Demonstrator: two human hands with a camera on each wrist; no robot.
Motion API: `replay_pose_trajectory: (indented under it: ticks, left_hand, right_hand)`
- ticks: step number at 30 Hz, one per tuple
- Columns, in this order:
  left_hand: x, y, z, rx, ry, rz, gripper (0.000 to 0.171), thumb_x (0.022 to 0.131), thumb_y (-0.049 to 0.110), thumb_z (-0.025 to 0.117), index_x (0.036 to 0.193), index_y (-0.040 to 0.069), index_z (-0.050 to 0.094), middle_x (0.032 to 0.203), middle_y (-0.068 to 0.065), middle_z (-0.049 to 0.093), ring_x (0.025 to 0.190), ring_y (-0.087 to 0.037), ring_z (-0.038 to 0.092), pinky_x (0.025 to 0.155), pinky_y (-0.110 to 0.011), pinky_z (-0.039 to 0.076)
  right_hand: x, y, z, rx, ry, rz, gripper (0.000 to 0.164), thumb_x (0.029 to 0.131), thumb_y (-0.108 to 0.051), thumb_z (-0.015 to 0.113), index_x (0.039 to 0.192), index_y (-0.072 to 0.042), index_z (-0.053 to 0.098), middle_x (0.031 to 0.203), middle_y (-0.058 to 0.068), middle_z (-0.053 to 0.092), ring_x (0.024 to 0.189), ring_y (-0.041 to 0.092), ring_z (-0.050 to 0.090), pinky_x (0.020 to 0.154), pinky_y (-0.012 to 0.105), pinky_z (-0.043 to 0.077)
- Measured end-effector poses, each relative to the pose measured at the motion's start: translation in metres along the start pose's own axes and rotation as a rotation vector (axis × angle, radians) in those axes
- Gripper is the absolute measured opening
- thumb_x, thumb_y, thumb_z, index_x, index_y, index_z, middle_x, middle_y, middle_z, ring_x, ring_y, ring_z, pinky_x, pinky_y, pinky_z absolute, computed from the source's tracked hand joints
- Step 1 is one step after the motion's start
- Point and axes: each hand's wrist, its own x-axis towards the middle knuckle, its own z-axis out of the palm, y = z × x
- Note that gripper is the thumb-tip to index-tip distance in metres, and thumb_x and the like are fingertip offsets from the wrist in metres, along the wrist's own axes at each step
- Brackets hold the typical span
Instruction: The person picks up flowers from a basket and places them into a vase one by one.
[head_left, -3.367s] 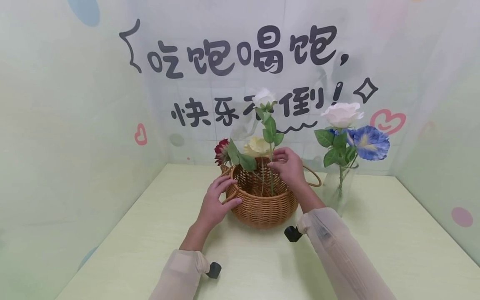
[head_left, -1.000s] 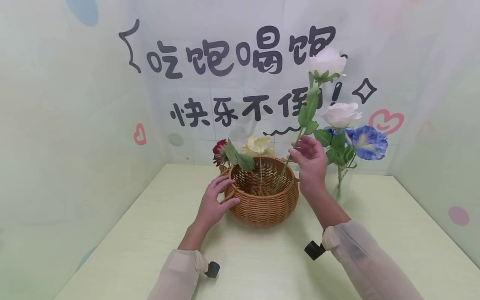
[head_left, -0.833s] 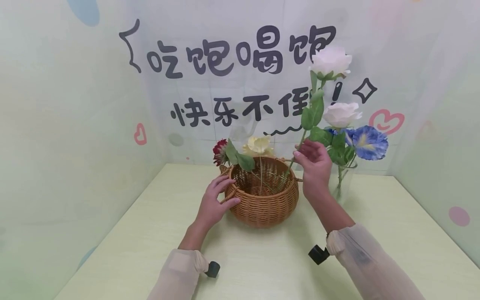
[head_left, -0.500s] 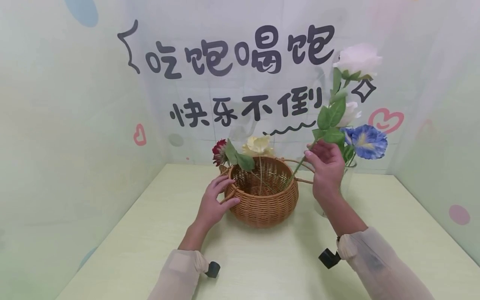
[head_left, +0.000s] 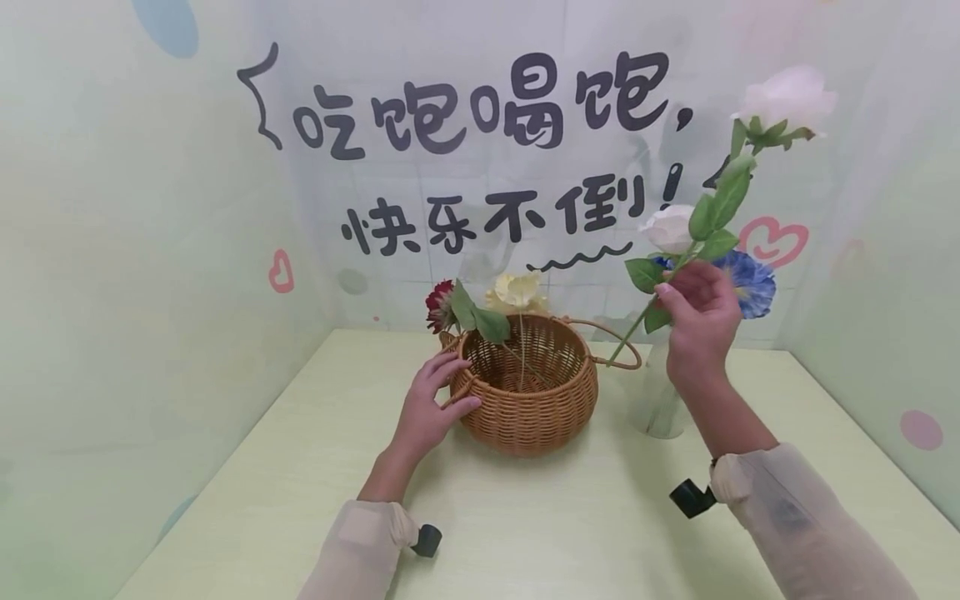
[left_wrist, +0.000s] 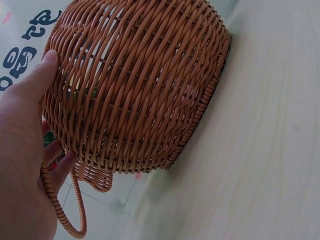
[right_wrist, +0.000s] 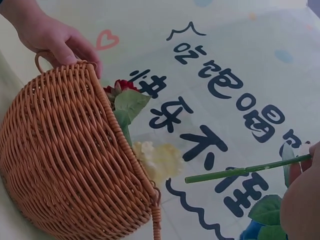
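My right hand (head_left: 701,329) pinches the green stem of a pale pink-white rose (head_left: 787,100), which leans up to the right. The cut end of its stem (right_wrist: 215,176) points free in the air beside the basket in the right wrist view. My left hand (head_left: 429,404) grips the left rim of a brown wicker basket (head_left: 528,421), thumb on the outer wall and fingers by the side handle (left_wrist: 60,210). Inside the basket stand a dark red flower (head_left: 441,305), tipped over the left rim, and a cream-yellow flower (head_left: 517,290) at the back.
Behind my right hand stands a clear glass vase (head_left: 663,417), holding another pale rose (head_left: 670,229) and a blue flower (head_left: 752,287). The basket's right handle (head_left: 637,358) sticks out toward the vase. Printed walls enclose the pale table (head_left: 300,467) at the back and sides.
My right hand has drawn the pale rose up and right, out of the basket, so its stem end is now past the right handle. The left hand stays on the rim.
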Motion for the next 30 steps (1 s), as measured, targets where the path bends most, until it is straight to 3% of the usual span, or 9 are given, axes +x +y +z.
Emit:
replay_pose_trajectory:
  ticks: [15,22,30]
  left_hand:
    - [0.001,0.001,0.000,-0.013,0.004,0.001,0.052,0.081,0.029,0.080,0.127,0.014,0.062,0.142,-0.008,0.046,0.131,-0.027,0.041,0.097,-0.046,0.046]
    - [0.001,0.001,0.000,-0.003,0.001,-0.007,0.052,0.082,0.030,0.080,0.128,0.015,0.062,0.143,-0.006,0.046,0.131,-0.027,0.041,0.098,-0.045,0.046]
    - [0.000,0.001,0.000,0.005,-0.002,-0.010,0.053,0.082,0.028,0.080,0.128,0.012,0.062,0.142,-0.007,0.046,0.132,-0.028,0.040,0.098,-0.046,0.046]
  right_hand:
    - [0.030,-0.020,-0.020,-0.005,0.110,-0.056,0.038,0.078,0.024,0.064,0.107,0.000,0.062,0.093,0.014,0.060,0.078,0.021,0.060,0.057,0.024,0.055]
    - [0.043,-0.022,-0.029,-0.093,0.108,-0.142,0.035,0.079,0.020,0.064,0.107,-0.001,0.064,0.093,0.015,0.063,0.079,0.020,0.060,0.060,0.023,0.056]
    - [0.055,-0.025,-0.035,-0.116,0.128,-0.198,0.035,0.079,0.020,0.064,0.106,-0.002,0.065,0.093,0.015,0.063,0.079,0.021,0.059,0.059,0.023,0.056]
